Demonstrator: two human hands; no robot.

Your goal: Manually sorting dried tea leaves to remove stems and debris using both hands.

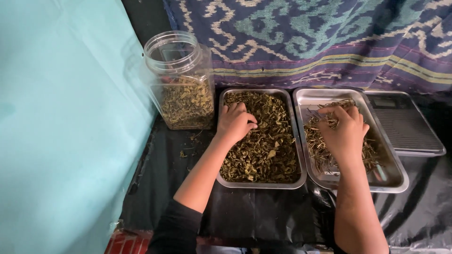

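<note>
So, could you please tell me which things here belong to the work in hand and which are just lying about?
In use:
- left hand, in the tray of dried leaves
- right hand, in the tray of stems
- clear open jar, part full of leaves

Lying about:
- kitchen scale, untouched
- patterned cloth
- stray leaf bits on the black sheet

Single head view, looking steeply down, close over trays [301,136]; edges perhaps cropped.
</note>
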